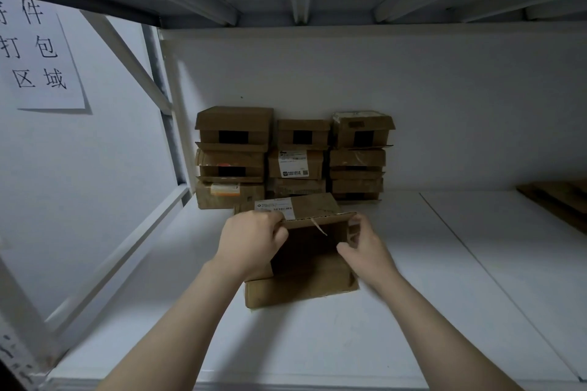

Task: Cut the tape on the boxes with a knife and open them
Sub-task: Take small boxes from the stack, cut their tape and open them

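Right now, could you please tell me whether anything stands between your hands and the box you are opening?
Nothing visible does. The left hand grips the raised lid of the cardboard box, and the right hand pinches its right side. The stacked boxes stand behind it, out of the way.

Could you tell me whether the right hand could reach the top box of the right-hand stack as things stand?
Probably yes: the right hand only needs to let go of the open box; nothing but shelf lies between it and that top box.
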